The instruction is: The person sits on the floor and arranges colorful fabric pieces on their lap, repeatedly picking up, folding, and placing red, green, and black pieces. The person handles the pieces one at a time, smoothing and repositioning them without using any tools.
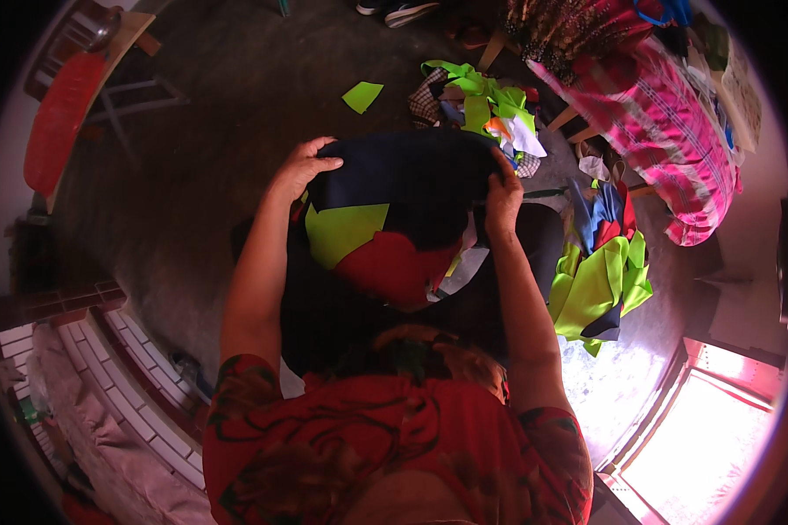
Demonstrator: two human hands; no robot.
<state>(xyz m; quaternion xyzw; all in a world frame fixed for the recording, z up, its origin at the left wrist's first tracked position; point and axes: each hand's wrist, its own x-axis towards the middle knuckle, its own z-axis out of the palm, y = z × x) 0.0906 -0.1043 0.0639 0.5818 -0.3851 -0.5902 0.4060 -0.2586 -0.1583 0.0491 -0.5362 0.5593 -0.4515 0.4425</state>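
My left hand (299, 168) grips the left edge of a dark navy cloth (407, 175), and my right hand (503, 197) grips its right edge. The cloth is held up and stretched between both hands in front of me. Below it hang lime-green (346, 229), red (394, 267) and white (468, 262) fabric pieces that seem joined to the same bundle. A dark garment lies across my lap underneath.
A heap of lime-green, blue and red fabric (600, 280) lies on the floor to my right. More scraps (481, 101) are piled ahead, with one loose green piece (362, 94). A pink striped cloth (665, 131) covers furniture at the far right. A red bench (61, 114) stands at the far left.
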